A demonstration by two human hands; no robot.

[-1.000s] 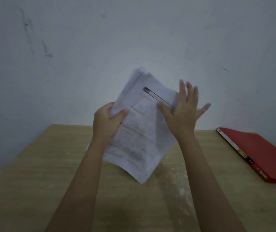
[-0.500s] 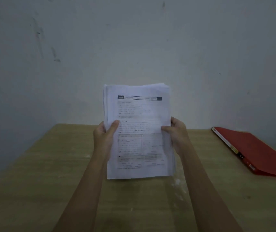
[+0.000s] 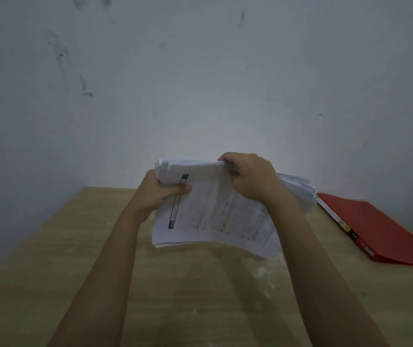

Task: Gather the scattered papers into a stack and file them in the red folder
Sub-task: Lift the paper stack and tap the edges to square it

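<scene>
The papers (image 3: 213, 216) were gathered as one thick stack, held up over the table at the centre of the frame, with none of them in the folder yet. Behind everything rose a pale wall (image 3: 200, 71) filling the upper half of the frame, smudged with dark marks at its upper left. Below it the light wooden table (image 3: 50, 284) spread across the lower half, with whitish scuffs right of centre. The red folder (image 3: 380, 229) lay flat and closed at the right of the frame, its spine with a pale label strip (image 3: 343, 225) facing the stack.

The stack was turned sideways, so the black header bar (image 3: 177, 201) on the top sheet ran down its left side. It sagged to the lower right, and loose sheet edges fanned out behind the right grip toward the folder's far corner; whether they touched it could not be told. The stack's lower edge seemed to hang just above the table, though the dim view left that unsure.

The right grip (image 3: 248, 176) had its fingers curled over the stack's top edge, with the back of the hand toward the camera. The left grip (image 3: 161, 194) clasped the stack's upper left corner, thumb pressed across the printed face, fingers hidden behind the sheets.
</scene>
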